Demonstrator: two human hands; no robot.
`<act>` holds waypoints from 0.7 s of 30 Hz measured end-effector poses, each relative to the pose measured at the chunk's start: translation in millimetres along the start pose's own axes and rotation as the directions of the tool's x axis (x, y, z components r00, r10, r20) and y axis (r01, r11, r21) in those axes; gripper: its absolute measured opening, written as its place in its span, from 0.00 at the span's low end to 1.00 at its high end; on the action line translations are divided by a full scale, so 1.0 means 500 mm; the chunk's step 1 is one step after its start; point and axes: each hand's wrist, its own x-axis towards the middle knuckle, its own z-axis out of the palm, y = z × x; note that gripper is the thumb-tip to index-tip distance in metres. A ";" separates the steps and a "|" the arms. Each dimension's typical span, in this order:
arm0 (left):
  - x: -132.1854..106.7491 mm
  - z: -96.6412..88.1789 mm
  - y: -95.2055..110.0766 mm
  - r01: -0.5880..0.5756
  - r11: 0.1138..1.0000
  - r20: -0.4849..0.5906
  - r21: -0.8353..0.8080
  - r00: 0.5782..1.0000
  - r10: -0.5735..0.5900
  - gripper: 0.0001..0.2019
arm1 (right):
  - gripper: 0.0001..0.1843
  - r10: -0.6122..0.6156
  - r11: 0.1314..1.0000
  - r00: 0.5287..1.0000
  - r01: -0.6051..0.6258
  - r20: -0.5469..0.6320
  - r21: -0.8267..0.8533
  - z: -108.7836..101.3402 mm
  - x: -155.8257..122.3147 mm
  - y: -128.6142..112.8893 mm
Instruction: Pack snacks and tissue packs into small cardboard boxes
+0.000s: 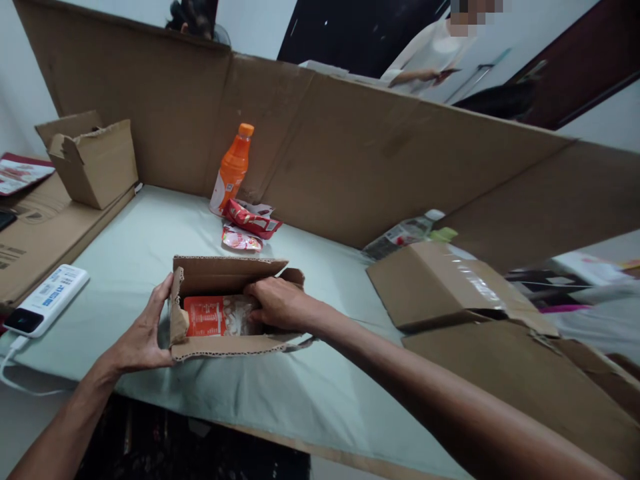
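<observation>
A small open-topped cardboard box (227, 345) stands on the cloth-covered table in front of me. Inside lies a food packet (206, 316), red with white print on the left and see-through on the right, with pale contents showing. My left hand (145, 330) grips the box's left end, thumb at the near side and fingers at the far side. Over the box's right half, my right hand (280, 303) reaches in with curled fingers on the packet's right end. Its fingertips are partly hidden.
Behind the box are an orange drink bottle (233, 170) and crumpled red wrappers (253, 220). A power bank (47, 300) with a cable lies left, near another cardboard box (95, 167). Cardboard boxes (440, 287) and a clear bottle (405, 233) occupy the right. A tall cardboard wall (340, 147) closes the back; people are beyond.
</observation>
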 end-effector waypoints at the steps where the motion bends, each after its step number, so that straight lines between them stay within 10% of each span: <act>1: 0.000 0.000 0.000 0.003 1.000 -0.001 0.002 1.000 -0.003 0.61 | 0.11 -0.002 1.000 1.000 0.002 0.000 -0.004 -0.003 -0.005 -0.003; 11: -0.009 0.008 0.013 0.058 0.998 -0.025 0.005 0.998 -0.058 0.67 | 0.16 -0.174 0.984 0.984 0.176 -0.035 0.042 0.023 -0.037 -0.013; 14: -0.008 0.007 0.021 0.068 0.998 -0.030 0.014 0.997 -0.067 0.65 | 0.12 -0.227 0.957 0.950 0.259 -0.215 0.133 0.005 -0.060 0.009; 17: -0.005 0.001 0.026 0.070 0.998 -0.030 -0.001 0.997 -0.070 0.62 | 0.10 -0.129 0.883 0.816 0.354 -0.564 0.310 -0.041 -0.117 0.062; 21: -0.010 -0.033 0.022 0.105 0.994 -0.073 0.007 0.992 -0.105 0.59 | 0.04 0.225 0.851 0.500 0.316 -0.836 0.418 -0.098 -0.172 0.149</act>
